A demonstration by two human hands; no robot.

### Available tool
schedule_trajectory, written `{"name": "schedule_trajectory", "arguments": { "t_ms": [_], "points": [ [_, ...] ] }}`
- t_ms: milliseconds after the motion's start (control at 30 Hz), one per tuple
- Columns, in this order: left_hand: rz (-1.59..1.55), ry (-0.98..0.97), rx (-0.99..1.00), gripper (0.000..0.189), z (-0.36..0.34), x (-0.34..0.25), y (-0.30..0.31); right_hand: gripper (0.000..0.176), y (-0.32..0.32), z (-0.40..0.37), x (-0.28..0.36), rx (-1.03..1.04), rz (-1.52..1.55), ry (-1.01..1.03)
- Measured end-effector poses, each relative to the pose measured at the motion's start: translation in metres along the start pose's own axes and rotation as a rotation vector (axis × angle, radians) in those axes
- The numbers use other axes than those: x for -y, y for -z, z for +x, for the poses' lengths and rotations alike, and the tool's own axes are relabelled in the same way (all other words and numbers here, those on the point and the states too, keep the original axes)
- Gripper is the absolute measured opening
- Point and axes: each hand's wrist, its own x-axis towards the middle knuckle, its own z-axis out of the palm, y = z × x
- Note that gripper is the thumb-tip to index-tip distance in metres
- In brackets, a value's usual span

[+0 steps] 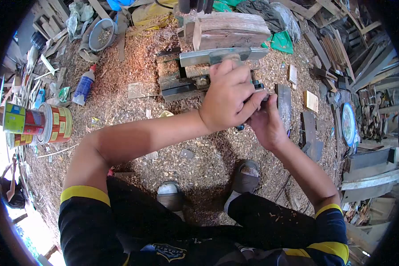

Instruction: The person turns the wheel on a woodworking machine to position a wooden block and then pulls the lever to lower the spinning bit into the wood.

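Ahead of me a pale wooden strip [195, 58] lies along a machine bed, beside a thick wooden block [230, 33]. My left hand [228, 93] reaches over to the strip, its fingers curled at a grey metal piece [224, 55] on top of it. Lower and to the right, my right hand [268, 124] has its fingers closed round a small dark part, mostly hidden by my left hand. The two hands touch or nearly touch. Black knobs [258, 85] show just above my right fingers.
Wood shavings cover the ground [133, 119]. A glue bottle [83, 88], a grey bucket [103, 34] and stacked paint cans [55, 124] stand to the left. Wood scraps [372, 170] are piled at right. Another person [13, 188] is at the far left edge.
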Motion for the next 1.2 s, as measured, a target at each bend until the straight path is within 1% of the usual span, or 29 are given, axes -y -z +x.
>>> {"name": "schedule_trajectory", "arguments": {
  "t_ms": [33,67,100,167,200,300,433,500,533,567,600,633,667,700,733,767,800,867,967,1033,1067,1133,1200],
  "points": [
    [-0.001,0.004,-0.001,0.028,-0.003,0.002,-0.001,0.068,-0.001,0.001,0.002,0.019,-0.057,0.031],
    [-0.028,0.025,-0.012,0.03,-0.006,0.004,-0.003,0.065,-0.005,0.0,0.003,-0.042,-0.079,0.039],
    [-0.054,0.046,-0.025,0.033,-0.008,0.005,-0.004,0.065,-0.004,0.0,0.003,-0.043,-0.08,0.037],
    [-0.064,0.049,-0.025,0.034,-0.013,0.009,-0.006,0.058,0.002,-0.002,0.005,-0.039,-0.111,0.03],
    [-0.081,0.038,-0.036,0.035,-0.014,0.011,-0.006,0.051,-0.017,-0.003,0.017,-0.075,-0.134,0.03],
    [-0.101,0.023,-0.034,0.035,-0.018,0.016,-0.007,0.046,-0.01,-0.005,0.023,-0.028,-0.194,0.006],
    [-0.146,0.019,-0.057,0.03,-0.018,0.015,-0.008,0.046,-0.004,-0.002,0.026,-0.008,-0.205,-0.014],
    [-0.158,0.021,-0.075,0.03,-0.018,0.012,-0.009,0.05,-0.003,-0.001,0.027,0.016,-0.148,-0.087],
    [-0.147,0.024,-0.074,0.031,-0.018,0.013,-0.01,0.061,0.002,0.0,0.018,0.02,-0.13,-0.037],
    [-0.135,0.03,-0.072,0.032,-0.019,0.013,-0.009,0.061,0.002,0.0,0.015,0.029,-0.136,-0.037],
    [-0.146,0.036,-0.061,0.028,-0.018,0.011,-0.006,0.066,0.0,0.0,0.013,0.042,-0.107,-0.043],
    [-0.139,0.037,-0.069,0.028,-0.019,0.009,-0.004,0.072,0.001,0.002,0.012,0.057,-0.079,-0.049],
    [-0.106,0.041,-0.047,0.028,-0.018,0.007,-0.002,0.077,0.013,0.004,0.009,0.102,-0.111,-0.053],
    [-0.074,0.044,-0.022,0.028,-0.018,0.006,0.001,0.077,0.014,0.005,0.005,0.111,-0.116,-0.054],
    [-0.038,0.052,0.006,0.029,-0.019,0.004,0.004,0.078,0.015,0.006,0.002,0.094,-0.048,-0.064],
    [-0.033,0.048,0.0,0.029,-0.018,0.002,0.006,0.078,0.014,0.005,0.001,0.076,0.021,-0.074],
    [0.021,0.051,-0.008,0.028,-0.017,0.0,0.008,0.078,0.011,0.004,0.0,0.083,0.016,-0.071],
    [0.077,0.053,-0.016,0.027,-0.013,-0.003,0.009,0.077,0.0,0.003,-0.007,0.068,0.143,-0.031],
    [0.154,0.036,0.039,0.027,0.002,-0.006,0.013,0.076,-0.006,0.005,-0.012,0.044,0.21,-0.013],
    [0.15,0.065,0.17,0.027,0.011,-0.006,0.008,0.076,0.0,0.005,-0.015,0.039,0.231,-0.015],
    [0.148,0.063,0.167,0.027,0.014,-0.007,0.006,0.075,0.003,0.005,-0.015,0.034,0.254,-0.018],
    [0.243,0.104,0.232,0.029,0.016,-0.009,-0.001,0.075,0.006,0.006,-0.018,0.025,0.223,-0.003],
    [0.219,0.121,0.215,0.031,0.015,-0.01,-0.004,0.075,0.006,0.006,-0.017,0.03,0.187,0.009]
  ]
}}
